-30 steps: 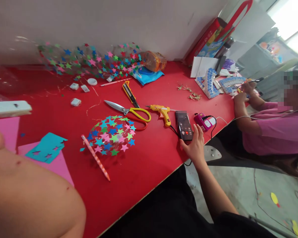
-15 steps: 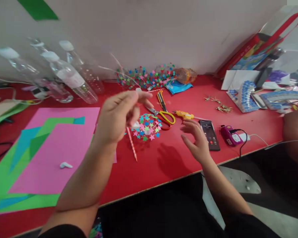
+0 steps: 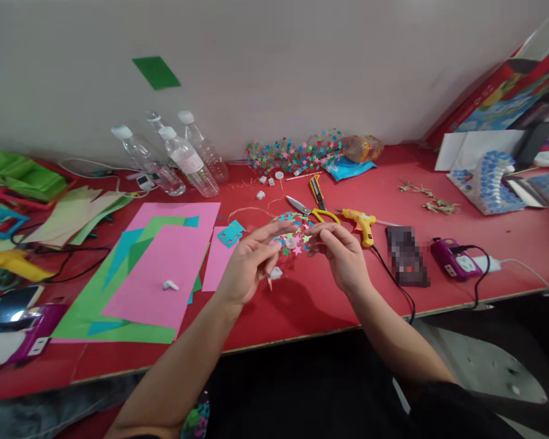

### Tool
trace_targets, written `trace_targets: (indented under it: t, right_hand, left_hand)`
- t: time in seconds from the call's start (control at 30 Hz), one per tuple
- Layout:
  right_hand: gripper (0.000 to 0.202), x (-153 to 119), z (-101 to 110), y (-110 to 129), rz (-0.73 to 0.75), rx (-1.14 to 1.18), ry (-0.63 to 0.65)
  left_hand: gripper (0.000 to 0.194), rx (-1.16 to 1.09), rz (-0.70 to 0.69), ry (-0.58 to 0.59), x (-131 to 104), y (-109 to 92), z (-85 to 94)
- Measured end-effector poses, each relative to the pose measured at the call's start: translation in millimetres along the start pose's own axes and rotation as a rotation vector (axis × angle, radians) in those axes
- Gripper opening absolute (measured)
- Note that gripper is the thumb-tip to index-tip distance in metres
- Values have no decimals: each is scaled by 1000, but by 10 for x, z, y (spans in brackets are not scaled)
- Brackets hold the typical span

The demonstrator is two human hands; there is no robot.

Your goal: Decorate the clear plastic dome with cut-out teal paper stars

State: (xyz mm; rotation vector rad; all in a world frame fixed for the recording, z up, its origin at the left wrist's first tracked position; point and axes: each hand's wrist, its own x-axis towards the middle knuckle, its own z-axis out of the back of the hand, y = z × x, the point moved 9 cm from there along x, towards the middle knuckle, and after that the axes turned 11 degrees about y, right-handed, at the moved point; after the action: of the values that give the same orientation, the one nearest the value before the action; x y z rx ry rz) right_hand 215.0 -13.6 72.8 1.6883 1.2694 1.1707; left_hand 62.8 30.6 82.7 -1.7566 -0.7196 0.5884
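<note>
My left hand (image 3: 251, 262) hovers above the red table with its thumb and fingers drawn together in a pinch. Whatever lies between them is too fine or too hidden to make out. Facing it, my right hand (image 3: 345, 256) has curled fingers and its thumb laid against them; I cannot make out anything in that grip either. Between and behind the fingertips sits a clear round piece covered with coloured stars (image 3: 291, 242), partly hidden. Just below my left fingers is a small white box (image 3: 275, 272). A thin copper-coloured wire (image 3: 251, 209) curves over the table behind the hands.
Behind lie scissors (image 3: 298, 205), a box cutter (image 3: 317, 192) and a star-covered bottle (image 3: 293, 152). A yellow glue gun (image 3: 361, 222) and a phone (image 3: 407, 256) are at right. Coloured paper sheets (image 3: 150, 274), an earbud (image 3: 171, 285) and plastic bottles (image 3: 190, 161) stand left.
The view has swung left. My left hand has come down from a raised position, while my right hand has moved in toward it, its spread fingers now curled.
</note>
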Motion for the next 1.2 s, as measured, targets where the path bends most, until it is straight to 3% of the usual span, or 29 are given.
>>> trace_targets:
  t: [0.1,0.23,0.33,0.47,0.6,0.73,0.83,0.9,1.03,1.2]
  right_hand:
    - [16,-37,161,92,24,35,-52]
    - [13,-69,468,413,122,-98,-163]
    - [13,-92,741,728,237,-132,-252]
    - [12,-150,1147,1126,385,-100,-353]
    - [10,-246,1477,1317,482,-109,-454]
    - [10,-199,1547,1092,376,-142,-443]
    - [15,-129,1542,792,241,-118,-402]
    - [18,-102,1573,635,183,-86,-396]
    - [19,49,1614,357,62,15,-329]
    - [13,385,1485,35,19,216,-194]
  left_hand:
    - [31,55,36,-24,-122,45,131]
    - [20,212,27,-130,-340,27,519]
    - [22,338,131,-72,-469,164,671]
    - [23,345,317,83,-562,567,584]
    - [25,251,468,219,-520,1014,237]
    - [21,271,498,198,-289,1258,-25]
    - [12,345,288,159,-68,1194,-102]
    - [9,345,202,46,-12,1168,15]
    - [27,227,189,-209,3,1225,419]
    - [51,224,196,-310,275,1282,660]
